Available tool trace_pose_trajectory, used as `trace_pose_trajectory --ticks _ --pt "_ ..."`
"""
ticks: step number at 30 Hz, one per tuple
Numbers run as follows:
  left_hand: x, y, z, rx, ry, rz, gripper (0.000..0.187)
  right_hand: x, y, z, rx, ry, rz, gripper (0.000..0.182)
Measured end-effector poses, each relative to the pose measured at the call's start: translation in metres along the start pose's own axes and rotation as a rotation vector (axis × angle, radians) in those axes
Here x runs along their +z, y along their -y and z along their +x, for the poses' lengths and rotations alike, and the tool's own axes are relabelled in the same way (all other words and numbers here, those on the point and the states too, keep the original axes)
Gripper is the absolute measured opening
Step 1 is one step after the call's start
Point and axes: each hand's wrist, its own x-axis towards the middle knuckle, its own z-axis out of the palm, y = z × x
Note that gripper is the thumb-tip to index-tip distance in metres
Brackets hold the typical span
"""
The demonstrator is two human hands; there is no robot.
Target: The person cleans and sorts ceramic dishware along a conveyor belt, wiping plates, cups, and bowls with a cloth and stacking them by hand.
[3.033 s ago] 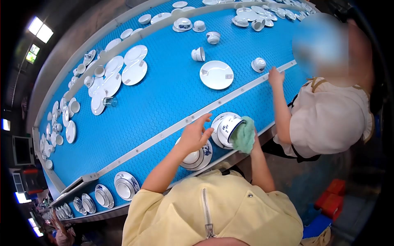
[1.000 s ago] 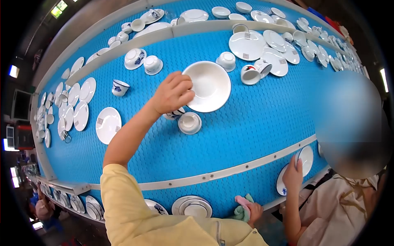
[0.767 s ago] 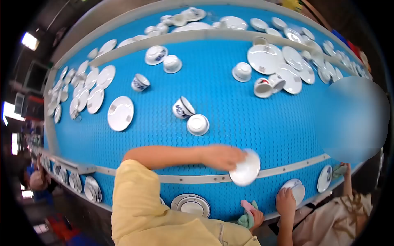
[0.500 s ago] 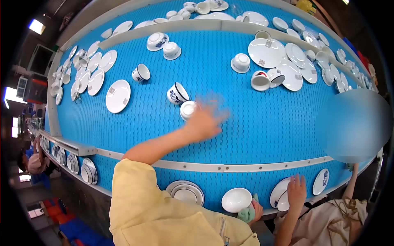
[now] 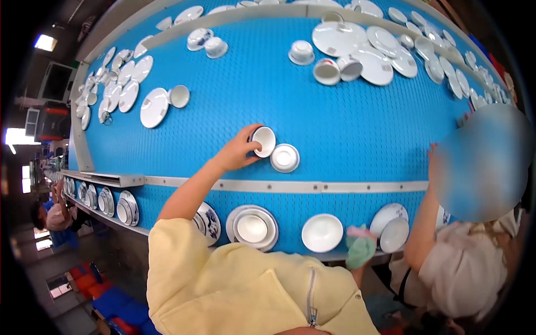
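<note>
My left hand [image 5: 241, 149] is closed around a white cup [image 5: 265, 139] with a dark rim, the thumb inside its mouth. Just right of the cup, a white bowl [image 5: 285, 158] rests upside down on the blue belt. Near the front edge, my right hand [image 5: 357, 272] grips a green cloth [image 5: 361, 249] with a pink patch at its top; the cloth hides most of the fingers. Left of the cloth a white bowl [image 5: 322, 233] sits on the lower strip, and a stack of bowl and plate [image 5: 252, 228] stands further left.
A metal rail [image 5: 290, 186] divides the wide blue belt from the front strip. Plates and cups cluster at the far right [image 5: 377, 65] and far left [image 5: 129, 96]. A co-worker [image 5: 463, 262] stands close on the right, beside a plate and bowl [image 5: 394, 234].
My left hand, blurred and open before, now grasps the cup. My right hand and the cloth now appear right of the front bowl. The view has shifted, and the co-worker's arm reaches further forward.
</note>
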Motion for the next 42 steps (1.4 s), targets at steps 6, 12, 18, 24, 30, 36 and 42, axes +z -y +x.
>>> trace_pose_trajectory --ticks 6,12,18,24,30,36,42 --pt "0.028 -0.105 0.01 -0.202 -0.227 -0.644 0.065 0.036 0.091 0.108 0.36 0.443 1.096 0.03" --pt "0.046 -0.212 0.055 0.42 -0.251 -0.126 0.063 0.029 0.111 0.103 -0.114 0.571 0.167 0.029" --pt "0.111 -0.274 0.062 0.222 -0.457 -0.511 0.049 -0.02 0.102 0.065 0.931 0.405 0.751 0.033" --pt "0.147 -0.319 0.09 -0.287 -0.282 -0.547 0.034 -0.091 0.113 0.122 -0.388 0.255 -0.298 0.014" --pt "0.17 -0.333 0.126 -0.382 -0.141 -0.891 0.046 -0.119 0.146 0.148 -0.719 0.454 -0.626 0.014" --pt "0.133 -0.341 0.191 0.204 -0.31 -0.33 0.05 -0.147 0.135 0.117 0.388 0.547 0.424 0.039" --pt "0.135 -0.32 0.221 -0.199 -0.087 -0.118 0.058 -0.224 0.054 0.145 0.519 0.435 0.437 0.028"
